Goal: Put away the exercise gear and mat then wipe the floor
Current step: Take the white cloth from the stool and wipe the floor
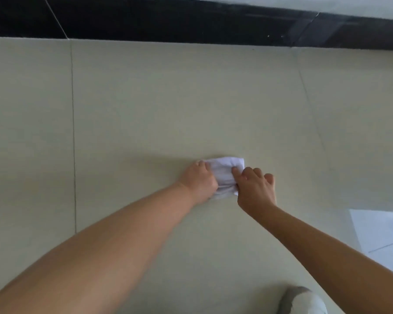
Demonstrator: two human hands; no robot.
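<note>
Wiping stage, seen from the head camera looking down at a pale cream tiled floor [145, 105], its matte surface crossed by thin dark grout lines; one such line runs top to bottom well to the left of the cloth. Left of the cloth, the left hand [199, 181] lies low on the floor with its fingers curled round the cloth's left edge, gripping it; the bare forearm reaches in from the lower left, probably to supply the push of each stroke. At centre lies the cloth [225, 175], white, soft and creased, folded into a compact rough rectangle, flat on the tile, a shape that likely concentrates pressure and keeps loose ends from dragging. Touching the cloth's right side, the right hand [254, 189] has its index finger pressed straight on the fabric while the other fingers are bent at the knuckles beside it; it appears to steady and press rather than clasp. Beyond the cloth a glossy black band [191, 21] of tile or skirting runs along the floor's far edge. Well to the right of the cloth and nearer the camera lie a brighter whitish patch [381, 234] of floor and a blurred white-and-grey rounded form [302, 300], perhaps a shoe or knee. No exercise gear or mat is in view.
</note>
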